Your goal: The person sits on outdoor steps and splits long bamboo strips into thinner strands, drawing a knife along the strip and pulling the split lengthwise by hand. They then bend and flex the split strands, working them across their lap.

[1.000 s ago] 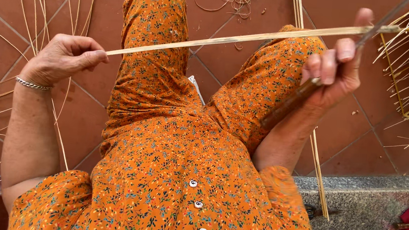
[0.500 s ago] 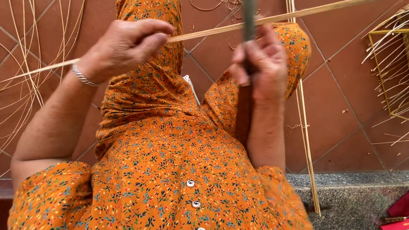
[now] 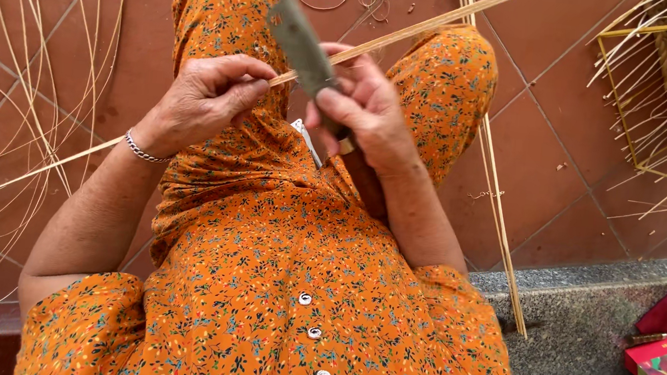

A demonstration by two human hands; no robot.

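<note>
Both hands have drawn together at upper centre: left hand (image 3: 205, 96) pinches the thin, springy bamboo strip (image 3: 411, 32); right hand (image 3: 364, 110) fingers clamp the flat blade (image 3: 302, 44)

Since the earliest picture the left hand (image 3: 208, 100) has travelled from far out at the strip's end to a pinch just beside the right hand's fingers (image 3: 349, 104), so the hands, once well apart, are now near each other. The right hand (image 3: 364, 114) has come down from its raised spot and now grips the blade (image 3: 305, 48), tilted against the bamboo strip (image 3: 412, 29). The strip's tail now trails out behind the left fingers.
</note>
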